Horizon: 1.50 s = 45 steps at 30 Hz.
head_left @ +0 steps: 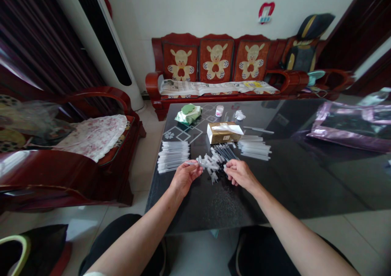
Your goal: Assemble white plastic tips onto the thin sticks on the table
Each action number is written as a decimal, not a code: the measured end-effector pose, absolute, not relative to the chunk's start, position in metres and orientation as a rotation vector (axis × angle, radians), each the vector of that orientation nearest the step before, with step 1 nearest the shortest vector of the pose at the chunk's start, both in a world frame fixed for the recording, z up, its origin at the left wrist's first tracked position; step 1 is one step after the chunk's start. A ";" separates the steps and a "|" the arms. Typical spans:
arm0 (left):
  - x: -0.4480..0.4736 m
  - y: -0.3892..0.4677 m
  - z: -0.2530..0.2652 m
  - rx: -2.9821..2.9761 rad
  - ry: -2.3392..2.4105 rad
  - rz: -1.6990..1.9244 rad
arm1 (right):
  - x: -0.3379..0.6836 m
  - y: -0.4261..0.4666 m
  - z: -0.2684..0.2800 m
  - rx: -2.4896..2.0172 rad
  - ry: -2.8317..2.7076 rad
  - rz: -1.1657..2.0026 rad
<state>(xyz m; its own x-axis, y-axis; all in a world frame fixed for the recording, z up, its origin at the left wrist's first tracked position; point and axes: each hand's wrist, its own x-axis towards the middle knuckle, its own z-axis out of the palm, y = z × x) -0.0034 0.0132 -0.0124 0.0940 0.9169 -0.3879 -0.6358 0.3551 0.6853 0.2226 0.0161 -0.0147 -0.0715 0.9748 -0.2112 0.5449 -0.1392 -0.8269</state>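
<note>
On a glossy black table [275, 194], the left hand [185, 176] is closed in a pinch on a thin clear plastic tube [192, 163]. At three o'clock, the right hand [240, 173] is curled over a loose pile of white caps [210, 164]; whether anything is gripped cannot be told. Sorted white tube stacks [172, 155] flank it. At twelve o'clock, an open cardboard box [222, 133] holds white paper.

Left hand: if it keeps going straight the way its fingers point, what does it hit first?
The left hand points right and slightly away, so it would probably first meet the loose pile of small white plastic parts just past its fingertips. Depth is hard to judge from this view.
</note>
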 end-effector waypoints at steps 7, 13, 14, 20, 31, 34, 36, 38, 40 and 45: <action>-0.009 0.017 -0.011 0.365 0.903 1.224 | 0.243 0.021 -0.017 -1.924 -2.059 0.413; -0.011 0.019 -0.011 0.357 0.895 1.241 | 0.241 0.012 -0.013 -1.939 -2.146 0.272; -0.010 0.019 -0.011 0.357 0.893 1.239 | 0.240 0.010 -0.012 -1.919 -2.164 0.276; -0.010 0.019 -0.013 0.367 0.888 1.233 | 0.232 0.004 -0.017 -1.907 -2.272 0.293; -0.008 0.017 -0.012 0.348 0.885 1.221 | 0.221 0.005 -0.005 -1.639 -1.808 1.058; -0.007 0.015 -0.011 0.344 0.875 1.220 | 0.218 0.003 0.002 -1.384 -1.476 1.407; -0.006 0.015 -0.011 0.338 0.872 1.220 | 0.216 0.002 0.006 -1.251 -1.320 1.490; -0.006 0.014 -0.011 0.331 0.868 1.221 | 0.213 0.001 0.009 -1.178 -1.217 1.518; -0.005 0.014 -0.012 0.328 0.866 1.220 | 0.210 0.001 0.011 -1.139 -1.154 1.504; -0.005 0.015 -0.014 0.327 0.861 1.216 | 0.202 0.001 0.013 -1.094 -1.017 1.534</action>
<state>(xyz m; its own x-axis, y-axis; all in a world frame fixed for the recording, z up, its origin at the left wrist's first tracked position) -0.0046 0.0145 -0.0136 0.0896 0.9119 -0.4005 -0.6806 0.3496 0.6439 0.2021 0.0010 0.0129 -0.1383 0.9767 -0.1640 -0.2294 -0.1927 -0.9541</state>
